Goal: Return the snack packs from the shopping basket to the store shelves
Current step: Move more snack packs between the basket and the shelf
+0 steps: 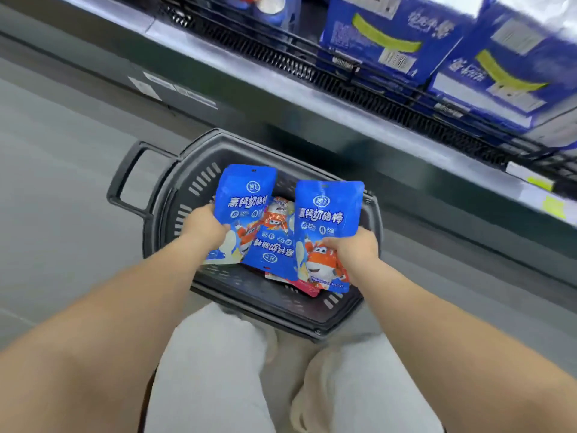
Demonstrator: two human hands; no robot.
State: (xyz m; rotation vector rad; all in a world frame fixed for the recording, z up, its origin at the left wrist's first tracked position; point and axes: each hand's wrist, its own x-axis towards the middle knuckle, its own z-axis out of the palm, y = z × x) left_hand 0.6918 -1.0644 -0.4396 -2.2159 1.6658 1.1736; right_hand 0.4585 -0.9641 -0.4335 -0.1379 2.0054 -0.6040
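Thumb and fingers of your left hand (204, 228) are clamped on the lower left edge of one blue pack, the left pack (246, 195). The thumb lies on its printed face and the other fingers are hidden behind it. Your right hand (356, 245) pinches a second blue pack, the right pack (327, 214), at its lower right side, thumb across the front. Both packs stand upright, tops away from you, side by side and apart from each other, held above the basket (193, 182) rather than resting in it.

Between and below them a third pack (271, 248) of the same blue kind lies in the basket, upside down to you, its right edge behind the right pack. Above it shows an orange-and-white bit of packaging; you cannot tell whether that is a separate pack. One pink pack (307, 289) pokes out from under the blue ones at the near side. That makes three blue packs for certain, two in your hands and one in the basket, plus one pink.

The basket is dark and slotted and sits on the grey floor (62, 182), its one visible handle (125, 182) sticking out to the left. Your knees in pale trousers (212, 370) are near its close rim. Up right runs the shelf (249, 73), with two big blue cartons (387, 35) on it, blurred.
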